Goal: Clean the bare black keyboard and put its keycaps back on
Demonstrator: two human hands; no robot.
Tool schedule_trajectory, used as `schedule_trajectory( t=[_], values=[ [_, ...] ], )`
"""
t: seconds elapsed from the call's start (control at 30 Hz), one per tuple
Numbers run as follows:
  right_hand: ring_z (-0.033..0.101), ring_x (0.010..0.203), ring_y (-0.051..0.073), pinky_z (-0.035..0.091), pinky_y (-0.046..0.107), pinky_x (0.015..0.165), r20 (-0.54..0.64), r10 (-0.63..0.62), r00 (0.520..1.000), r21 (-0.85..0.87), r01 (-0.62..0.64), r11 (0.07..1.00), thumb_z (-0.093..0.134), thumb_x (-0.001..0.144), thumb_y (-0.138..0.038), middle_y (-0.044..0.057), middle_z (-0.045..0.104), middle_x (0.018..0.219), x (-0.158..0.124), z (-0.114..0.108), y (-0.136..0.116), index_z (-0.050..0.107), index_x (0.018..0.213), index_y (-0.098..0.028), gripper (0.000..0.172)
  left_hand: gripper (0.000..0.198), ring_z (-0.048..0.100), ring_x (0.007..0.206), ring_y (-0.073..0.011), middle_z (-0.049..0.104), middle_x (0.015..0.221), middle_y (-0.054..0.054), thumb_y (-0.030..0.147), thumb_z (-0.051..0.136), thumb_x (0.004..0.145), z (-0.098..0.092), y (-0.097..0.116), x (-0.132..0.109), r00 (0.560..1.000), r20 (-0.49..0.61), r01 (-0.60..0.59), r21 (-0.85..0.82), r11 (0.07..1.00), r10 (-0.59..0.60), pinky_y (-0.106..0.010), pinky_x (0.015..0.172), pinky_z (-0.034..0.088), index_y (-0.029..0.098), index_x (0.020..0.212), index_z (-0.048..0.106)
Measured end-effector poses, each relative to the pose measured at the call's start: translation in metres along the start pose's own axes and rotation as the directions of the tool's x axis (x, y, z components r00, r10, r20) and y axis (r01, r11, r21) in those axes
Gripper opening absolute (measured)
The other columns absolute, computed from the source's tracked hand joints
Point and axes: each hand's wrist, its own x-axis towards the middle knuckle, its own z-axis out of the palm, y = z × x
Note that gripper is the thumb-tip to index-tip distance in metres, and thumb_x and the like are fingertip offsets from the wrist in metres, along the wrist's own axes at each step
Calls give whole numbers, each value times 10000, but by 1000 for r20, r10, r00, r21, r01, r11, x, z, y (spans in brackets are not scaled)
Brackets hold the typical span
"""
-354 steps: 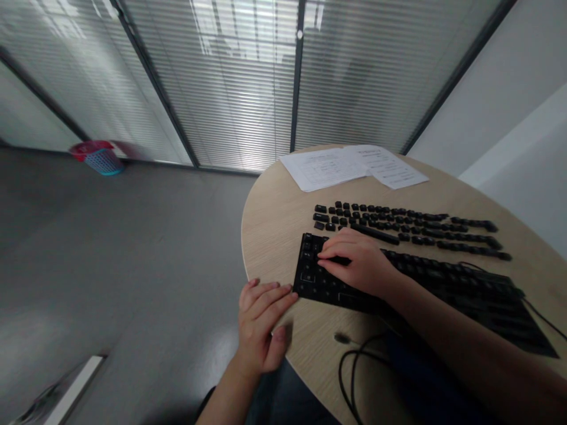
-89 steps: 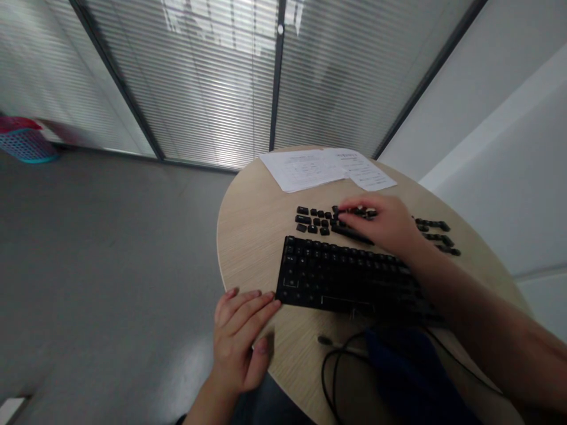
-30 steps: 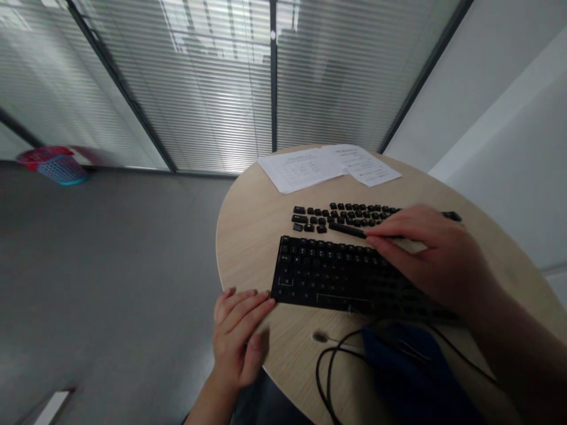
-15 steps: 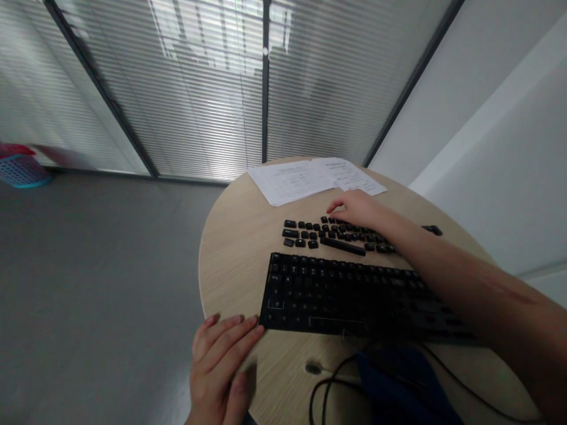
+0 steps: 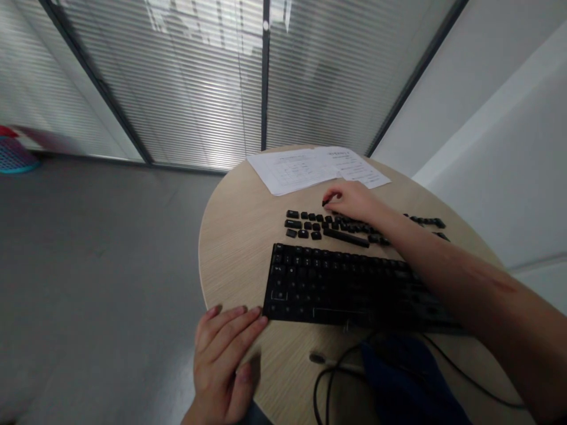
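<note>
A black keyboard (image 5: 319, 283) lies across the table with many key positions bare of caps. My left hand (image 5: 228, 354) rests at its near left corner, fingers stretched out and fingertips touching the edge. Beyond the keyboard, loose black keycaps (image 5: 293, 224) are laid out in rows, with the long space bar (image 5: 345, 237) in front. My right hand (image 5: 349, 199) is over the far row, pinching a small dark keycap (image 5: 325, 203) between thumb and finger. My right forearm hides the keyboard's right part and some of the caps.
Printed papers (image 5: 301, 169) lie at the far edge of the round table (image 5: 230, 236). Near me are a black cable (image 5: 316, 389), a small tool with a dark end (image 5: 317, 358) and a blue cloth-like item (image 5: 407, 378). A basket (image 5: 15, 156) stands on the floor far left.
My right hand has closed its fingers on a keycap from the far row and lifted it slightly. My left hand stays at the keyboard corner. The view has shifted a little.
</note>
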Motion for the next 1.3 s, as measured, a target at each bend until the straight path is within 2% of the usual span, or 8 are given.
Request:
schedule_trajectory(
  t=[0.07,0.17,0.3,0.4,0.67,0.9,1.07,1.3],
  values=[
    [680,825,231,525,404,783,-100,-39,994,39,43,998,796,795,-220,27,777,884,-18,-12,-16,798,890,-256,101,447,662,1112,-270,783,1168,-66,355,369,1006,0,-1,1,1000,-6,-16,0,1000,16,-525,1148,375,264,1286,707],
    [692,863,233,539,395,813,-219,-115,969,121,144,982,785,842,-269,31,774,922,-68,-20,-48,784,960,-250,119,449,657,1115,-272,780,1171,-68,357,370,1007,0,-1,2,999,-9,-37,-3,999,37,-523,1141,376,258,1291,703],
    [710,881,225,545,388,834,-204,-195,959,181,232,956,773,888,-235,33,783,926,-135,0,-80,763,972,-244,85,447,657,1120,-275,782,1167,-67,362,369,1004,1,0,1,1000,-7,-1,-2,1000,1,-532,1140,372,268,1274,713],
    [712,862,214,540,393,842,-201,-236,951,199,275,940,754,915,-221,18,795,926,-157,20,-87,754,966,-248,58,451,656,1133,-276,781,1174,-71,366,372,999,-1,-1,1,1000,4,-7,3,1000,7,-532,1150,362,263,1282,708],
    [692,881,218,516,432,888,-292,-301,908,75,335,939,743,936,-222,8,811,988,-160,31,-87,763,970,-242,45,455,652,1147,-272,779,1183,-64,386,351,1022,0,1,1,1000,-3,12,-7,1000,-12,-544,1141,366,280,1289,704],
    [694,861,202,535,399,857,-380,-238,894,146,312,939,771,896,-162,18,794,940,-159,36,-88,768,890,-217,56,450,652,1145,-264,772,1203,-57,347,373,1000,1,-2,-1,1000,6,-24,4,1000,24,-525,1157,360,276,1306,696],
    [690,846,199,541,388,832,-382,-237,893,150,313,938,785,880,-150,25,784,925,-158,37,-87,776,899,-203,56,446,655,1137,-274,779,1188,-55,358,377,996,2,-1,-1,1000,-11,11,-5,1000,-11,-534,1160,360,286,1288,705],
    [713,875,205,542,383,865,-370,-301,879,71,350,934,719,943,-171,39,800,973,-159,36,-86,776,969,-198,68,463,643,1144,-274,767,1190,-68,330,353,1002,0,-1,2,999,1,-34,10,999,34,-529,1151,351,267,1323,680]
  ],
)
